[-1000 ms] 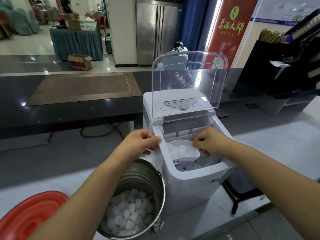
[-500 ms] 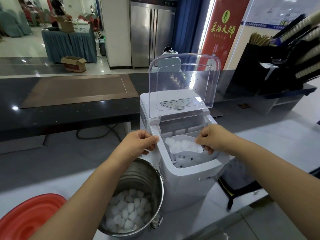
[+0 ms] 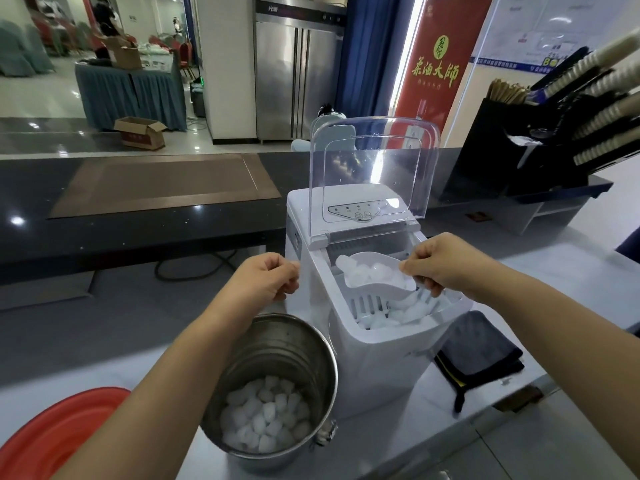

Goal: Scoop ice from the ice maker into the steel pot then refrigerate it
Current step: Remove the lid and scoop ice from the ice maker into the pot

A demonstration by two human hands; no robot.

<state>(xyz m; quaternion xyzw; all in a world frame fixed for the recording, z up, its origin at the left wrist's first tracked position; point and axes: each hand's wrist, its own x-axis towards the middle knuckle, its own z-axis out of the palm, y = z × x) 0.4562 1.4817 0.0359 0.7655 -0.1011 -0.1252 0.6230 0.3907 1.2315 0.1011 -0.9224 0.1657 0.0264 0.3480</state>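
**While the scoop is loaded, the pot comes next**

As things stand, you are mid-scoop. Your right grip [image 3: 446, 268] pinches the near end of the white scoop [image 3: 375, 289], which sits heaped with ice [image 3: 367, 271] just above the slotted basket [image 3: 367, 304] inside the ice maker [image 3: 377, 368]. The clear lid [image 3: 374, 168] stands tipped back, out of the way. Your left grip [image 3: 266, 282] is curled at the machine's upper left edge and appears to pinch it, steadying the body.

The steel pot [image 3: 277, 344] stands on the table [image 3: 450, 445], touching or just beside the machine's left front corner. A layer of ice cubes [image 3: 266, 420] covers its bottom, with plenty of wall bare above them. By that measure the filling looks well short of done, and the fridge step has not begun.

Your next move is likely a lift and a swing to the left:
- Keep the scoop level, since the heap sits above its rim and could spill.
- Clear the machine's front wall, and mind your left wrist, which lies across the path to the pot.
- Tip only once the scoop is over the pot's mouth.
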